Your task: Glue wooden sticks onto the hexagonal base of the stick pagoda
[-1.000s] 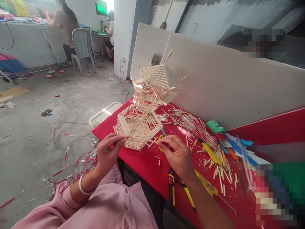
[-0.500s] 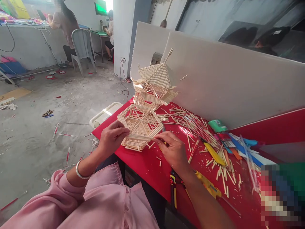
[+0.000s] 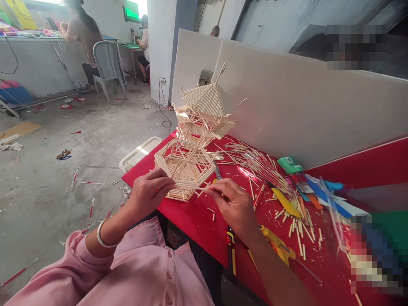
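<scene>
My left hand (image 3: pixel 150 190) pinches the left end of a thin wooden stick (image 3: pixel 191 186) between thumb and fingers. At its other end, the thumb and forefinger of my right hand (image 3: pixel 234 206) are closed on the same stick. It lies level across the near side of a hexagonal stick frame (image 3: pixel 205 172), which rests on the red table (image 3: pixel 188 223). Whether the stick touches the frame I cannot tell. Just behind stands a tiered stick pavilion (image 3: pixel 207 100) with a pointed roof. Metal plier jaws (image 3: pixel 218 171) show between the frame and my right hand.
Loose sticks (image 3: pixel 264 163) are heaped at the back right. A yellow glue gun (image 3: pixel 277 244), black-and-yellow handles (image 3: pixel 231 250), a yellow cutter (image 3: pixel 286 203) and a green roll (image 3: pixel 289 165) lie to the right. A white board (image 3: pixel 280 102) walls the far side.
The view has shifted slightly. My right fingertips have drawn a little away from the frame's near right corner, and more of the stick and the plier jaws shows. Both hands keep their pinch.
</scene>
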`<state>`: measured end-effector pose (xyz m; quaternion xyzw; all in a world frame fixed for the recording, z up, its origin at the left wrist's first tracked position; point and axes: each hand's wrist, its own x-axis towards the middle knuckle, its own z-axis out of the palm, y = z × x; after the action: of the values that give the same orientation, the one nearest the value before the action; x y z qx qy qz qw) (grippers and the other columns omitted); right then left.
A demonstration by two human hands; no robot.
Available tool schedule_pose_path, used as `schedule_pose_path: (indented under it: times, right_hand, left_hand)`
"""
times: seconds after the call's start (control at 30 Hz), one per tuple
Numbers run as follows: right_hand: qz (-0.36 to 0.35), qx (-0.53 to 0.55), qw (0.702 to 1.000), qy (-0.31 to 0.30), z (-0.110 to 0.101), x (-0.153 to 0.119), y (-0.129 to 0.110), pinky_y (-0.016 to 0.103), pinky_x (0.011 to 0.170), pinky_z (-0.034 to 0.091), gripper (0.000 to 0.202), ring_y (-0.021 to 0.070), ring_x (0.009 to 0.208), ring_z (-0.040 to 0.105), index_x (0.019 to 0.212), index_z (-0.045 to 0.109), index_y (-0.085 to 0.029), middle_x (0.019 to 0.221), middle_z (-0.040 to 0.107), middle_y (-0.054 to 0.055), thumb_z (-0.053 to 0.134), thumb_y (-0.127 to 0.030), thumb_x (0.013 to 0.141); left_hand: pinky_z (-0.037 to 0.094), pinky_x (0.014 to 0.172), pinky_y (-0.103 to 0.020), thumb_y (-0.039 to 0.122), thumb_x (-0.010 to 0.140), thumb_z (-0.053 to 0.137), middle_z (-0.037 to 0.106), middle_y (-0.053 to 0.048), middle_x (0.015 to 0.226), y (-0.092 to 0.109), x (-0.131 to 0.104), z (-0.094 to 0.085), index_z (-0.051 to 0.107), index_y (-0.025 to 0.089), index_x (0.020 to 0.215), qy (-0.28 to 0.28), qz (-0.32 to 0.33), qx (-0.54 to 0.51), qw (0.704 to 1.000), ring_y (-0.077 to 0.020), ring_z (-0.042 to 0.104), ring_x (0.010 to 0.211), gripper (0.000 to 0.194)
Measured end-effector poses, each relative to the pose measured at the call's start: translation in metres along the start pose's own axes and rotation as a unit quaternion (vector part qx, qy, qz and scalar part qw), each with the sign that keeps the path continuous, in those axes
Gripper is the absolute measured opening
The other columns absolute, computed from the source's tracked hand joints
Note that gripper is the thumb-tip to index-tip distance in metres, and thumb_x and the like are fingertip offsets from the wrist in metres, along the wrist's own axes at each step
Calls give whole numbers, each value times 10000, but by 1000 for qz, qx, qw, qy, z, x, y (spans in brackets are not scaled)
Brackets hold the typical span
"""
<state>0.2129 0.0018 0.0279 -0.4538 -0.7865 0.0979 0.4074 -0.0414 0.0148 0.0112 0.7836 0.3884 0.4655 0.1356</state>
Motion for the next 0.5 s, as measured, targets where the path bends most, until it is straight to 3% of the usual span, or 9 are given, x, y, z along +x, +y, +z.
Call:
schedule_pose_path:
  times: [0.17, 0.33, 0.5]
  right_hand:
    - [-27, -60, 997, 41, -16, -17, -22, 311, 760, 507, 65, 162, 765, 630, 885, 679, -254, 806, 691, 9, 622, -245, 916]
    - [-27, -56, 996, 62, -29, -33, -23, 298, 744, 508, 48, 157, 772, 628, 892, 666, -252, 820, 678, 6, 644, -210, 900]
    - [82, 23, 996, 41, -42, -45, -2, 265, 665, 522, 94, 150, 709, 638, 822, 675, -258, 775, 674, -7, 655, -318, 891]
  left_hand:
    - [359, 539, -222, 202, 960, 491, 522, -3, 674, 24, -6, 0, 606, 161, 738, -12, 8, 35, 999, -95, 462, 582, 253]
    - [372, 517, -190, 181, 965, 486, 589, 11, 652, 39, -20, 10, 569, 170, 774, -26, 16, -17, 999, -79, 498, 547, 208]
    - [448, 544, -178, 174, 942, 534, 675, -15, 667, 32, -29, 7, 655, 167, 784, -40, -8, -89, 995, -90, 594, 566, 199]
